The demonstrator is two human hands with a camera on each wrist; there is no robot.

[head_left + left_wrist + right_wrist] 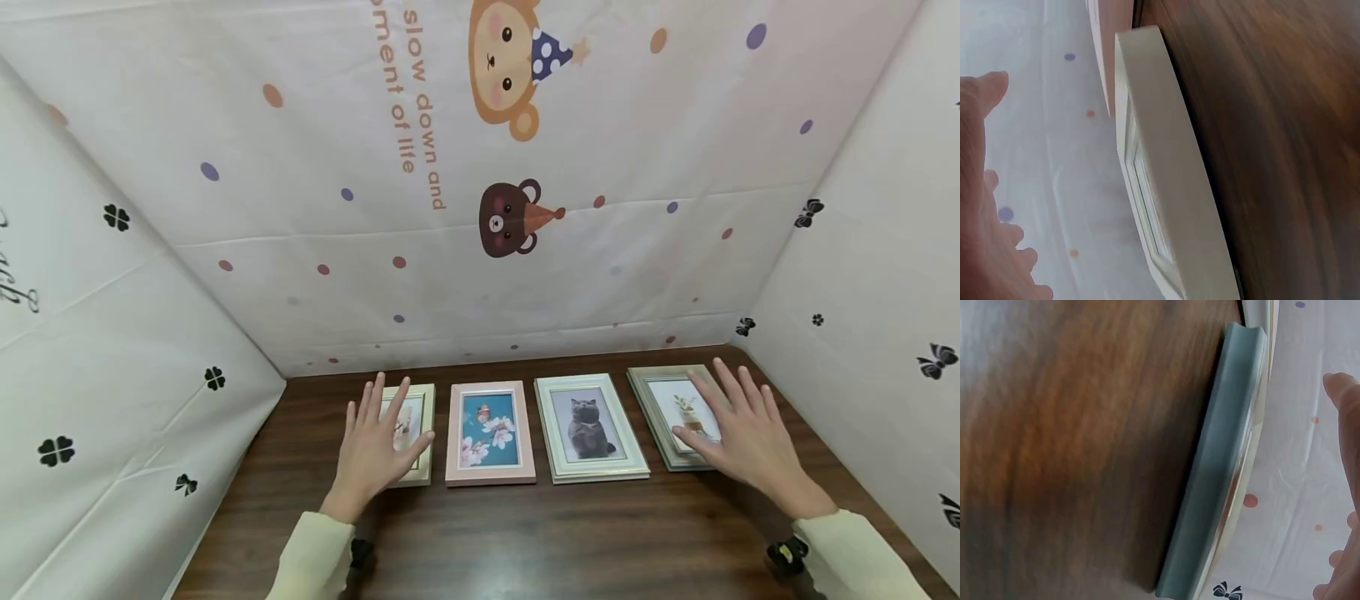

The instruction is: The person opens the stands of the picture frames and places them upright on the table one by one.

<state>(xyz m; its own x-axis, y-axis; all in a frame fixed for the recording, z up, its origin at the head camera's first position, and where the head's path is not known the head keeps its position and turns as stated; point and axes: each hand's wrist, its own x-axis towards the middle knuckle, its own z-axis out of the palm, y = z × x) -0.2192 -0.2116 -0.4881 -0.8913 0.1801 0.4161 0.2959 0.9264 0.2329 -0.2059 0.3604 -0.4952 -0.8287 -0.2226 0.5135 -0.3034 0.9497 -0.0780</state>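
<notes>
Several picture frames lie in a row on the dark wood table. My left hand (pixel 372 454) hovers over the cream frame (pixel 427 417) at the left, fingers spread, hiding part of its picture. Beside it are a pink frame (pixel 491 477) with a bird and blossoms, then a white frame (pixel 592 427) showing a grey cat. At the right, my spread right hand (pixel 750 437) is above a grey-green frame (pixel 652 417) with a potted plant picture, covering its right side. The wrist views show both hands apart from the frames and holding nothing.
The brown table (pixel 517 533) meets a white printed cloth backdrop (pixel 450 300) just behind the frames. Cloth walls stand at the left (pixel 112 333) and the right (pixel 870 275). A dark band (pixel 787 554) sits on the right wrist.
</notes>
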